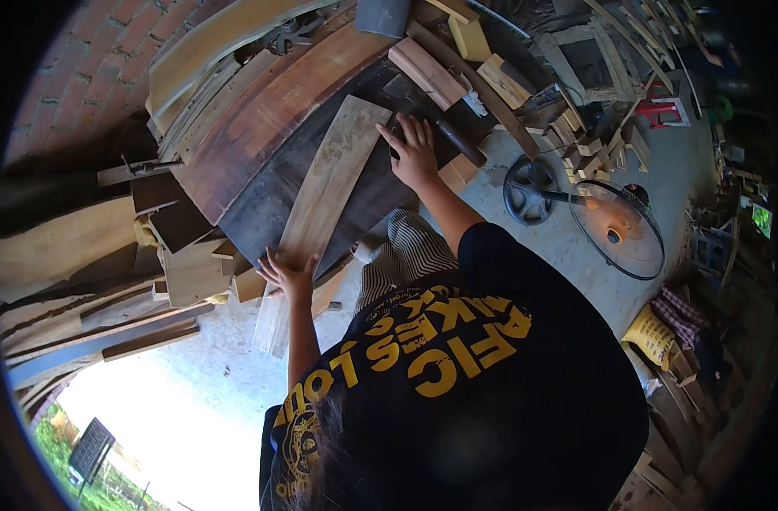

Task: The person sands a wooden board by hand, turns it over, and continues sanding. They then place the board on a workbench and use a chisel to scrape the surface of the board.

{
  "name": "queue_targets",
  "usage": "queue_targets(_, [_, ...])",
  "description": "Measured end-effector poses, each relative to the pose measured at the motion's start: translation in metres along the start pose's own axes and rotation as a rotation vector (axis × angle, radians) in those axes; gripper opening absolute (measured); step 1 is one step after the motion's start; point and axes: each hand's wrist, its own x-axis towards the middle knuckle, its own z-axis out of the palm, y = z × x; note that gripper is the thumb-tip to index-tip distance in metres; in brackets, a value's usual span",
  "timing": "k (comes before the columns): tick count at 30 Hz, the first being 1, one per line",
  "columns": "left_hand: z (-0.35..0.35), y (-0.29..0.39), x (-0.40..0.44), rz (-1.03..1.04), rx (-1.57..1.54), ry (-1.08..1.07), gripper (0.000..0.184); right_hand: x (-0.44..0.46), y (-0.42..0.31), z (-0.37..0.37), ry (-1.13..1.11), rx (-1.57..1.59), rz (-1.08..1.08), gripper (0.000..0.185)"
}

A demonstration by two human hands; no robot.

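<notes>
A long pale wooden plank lies slantwise over a dark flat surface, its lower end jutting past the edge. Spread fingers of my left hand rest on the plank near that end. Beside the plank's upper end, my right hand curves over a small black object, mostly hidden under the fingers. A dark cylindrical thing lies just right of this hand; whether it joins the black object is unclear.
Curved reddish boards lie beyond the dark surface. Wood blocks sit at the top, more boards at the left. A fan stands on the floor to the right, and a yellow sack lies farther right.
</notes>
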Motion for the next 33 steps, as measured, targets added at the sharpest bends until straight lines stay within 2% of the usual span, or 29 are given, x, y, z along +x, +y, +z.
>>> queue_targets(2, [-0.007, -0.001, -0.005, 0.153, 0.012, -0.052, 0.121, 0.002, -0.001, -0.001, -0.014, -0.024, 0.015, 0.089])
queue_targets(3, [-0.007, -0.001, -0.005, 0.226, -0.025, -0.013, 0.121, 0.002, -0.001, -0.002, -0.031, -0.033, 0.019, 0.088])
queue_targets(14, [-0.011, 0.005, -0.008, 0.188, 0.022, -0.024, 0.116, 0.005, -0.002, -0.003, -0.027, -0.048, 0.021, 0.076])
queue_targets(17, [-0.008, 0.001, -0.005, 0.208, 0.009, -0.024, 0.116, 0.002, -0.002, -0.004, -0.039, -0.026, 0.026, 0.07])
queue_targets(22, [-0.009, 0.006, 0.0, 0.149, 0.048, -0.085, 0.117, -0.002, 0.002, -0.021, 0.116, 0.017, -0.026, 0.051])
queue_targets(26, [-0.01, 0.004, 0.002, 0.185, 0.087, -0.094, 0.121, 0.02, 0.035, -0.054, 0.114, -0.191, 0.341, 0.043])
queue_targets(27, [-0.01, 0.004, 0.002, 0.202, 0.106, -0.093, 0.124, 0.03, 0.05, -0.056, 0.117, -0.191, 0.342, 0.043])
queue_targets(29, [-0.011, 0.006, 0.002, 0.194, 0.137, -0.102, 0.128, 0.05, 0.075, -0.057, -0.022, -0.244, 0.614, 0.055])
queue_targets(30, [-0.01, 0.006, 0.004, 0.182, 0.166, -0.111, 0.131, 0.057, 0.077, -0.062, -0.017, -0.243, 0.615, 0.055])
queue_targets(32, [-0.009, 0.004, 0.006, 0.179, 0.182, -0.119, 0.133, 0.072, 0.081, -0.073, -0.297, -0.259, 0.691, 0.073])
queue_targets(33, [-0.01, 0.007, 0.006, 0.172, 0.199, -0.132, 0.135, 0.076, 0.081, -0.078, -0.318, -0.25, 0.687, 0.077])
